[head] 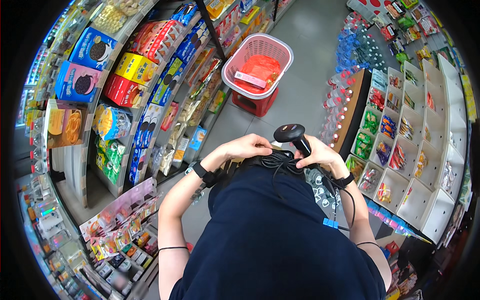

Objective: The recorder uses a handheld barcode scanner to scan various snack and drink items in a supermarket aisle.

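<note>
My right hand (318,152) is closed around the handle of a black handheld barcode scanner (290,134), its head pointing up and left. At my waist, my left hand (249,146) has bent fingers at the rim of a dark waist bag or pouch; whether they pinch anything is unclear. Between my hands, a bundle of black cord (279,161) hangs over the front of my dark shirt. Beyond them, a pink plastic basket (227,71) rests on a red plastic stool (258,103). Inside the basket are a red plastic bag (258,67) and a pink-and-white box (250,79).
Packed snack shelves (123,93) line the left side. On the right, white plastic bins (397,146) hold small wrapped snacks, with bottled drinks (335,101) beside a wooden-edged counter. Grey floor tiles (300,56) run between them. A lower display of small goods (127,240) lies at the lower left.
</note>
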{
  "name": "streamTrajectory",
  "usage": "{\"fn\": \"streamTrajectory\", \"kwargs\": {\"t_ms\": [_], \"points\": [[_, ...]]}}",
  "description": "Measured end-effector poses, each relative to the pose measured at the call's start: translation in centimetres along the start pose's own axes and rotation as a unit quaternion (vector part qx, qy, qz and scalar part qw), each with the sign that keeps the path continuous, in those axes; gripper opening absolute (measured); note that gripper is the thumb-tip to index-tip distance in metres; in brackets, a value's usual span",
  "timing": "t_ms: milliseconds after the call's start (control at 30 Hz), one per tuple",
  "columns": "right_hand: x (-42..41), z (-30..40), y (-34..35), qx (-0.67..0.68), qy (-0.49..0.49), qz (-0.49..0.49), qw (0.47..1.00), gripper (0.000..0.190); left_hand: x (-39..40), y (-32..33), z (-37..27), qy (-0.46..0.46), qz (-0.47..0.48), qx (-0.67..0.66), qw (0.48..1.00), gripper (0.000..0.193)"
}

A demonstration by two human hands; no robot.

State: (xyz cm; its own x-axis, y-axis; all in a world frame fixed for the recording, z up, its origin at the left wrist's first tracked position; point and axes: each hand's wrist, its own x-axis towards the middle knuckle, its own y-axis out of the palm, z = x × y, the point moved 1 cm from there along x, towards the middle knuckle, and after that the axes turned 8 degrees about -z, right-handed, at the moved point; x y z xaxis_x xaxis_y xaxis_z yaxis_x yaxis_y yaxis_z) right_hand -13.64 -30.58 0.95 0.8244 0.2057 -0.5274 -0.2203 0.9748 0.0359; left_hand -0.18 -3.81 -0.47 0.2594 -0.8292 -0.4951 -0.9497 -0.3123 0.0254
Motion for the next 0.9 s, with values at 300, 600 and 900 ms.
{"fn": "streamTrajectory", "kwargs": {"t_ms": [300,600,900], "points": [[-0.3,-3.3,-3.0,0.170,-0.061,-0.066,0.981,0.074,-5.4,0.9,-1.5,0.158,0.033,0.049,0.986,0.024],[1.1,-1.2,-1.2,0.092,0.010,-0.047,0.995,0.071,-7.0,1.7,-3.4,0.143,-0.038,0.121,0.981,0.016],[3.2,1.1,0.6,-0.100,-0.046,-0.077,0.991,0.064,-4.7,0.9,-3.6,0.225,-0.068,0.104,0.966,0.014]]}}
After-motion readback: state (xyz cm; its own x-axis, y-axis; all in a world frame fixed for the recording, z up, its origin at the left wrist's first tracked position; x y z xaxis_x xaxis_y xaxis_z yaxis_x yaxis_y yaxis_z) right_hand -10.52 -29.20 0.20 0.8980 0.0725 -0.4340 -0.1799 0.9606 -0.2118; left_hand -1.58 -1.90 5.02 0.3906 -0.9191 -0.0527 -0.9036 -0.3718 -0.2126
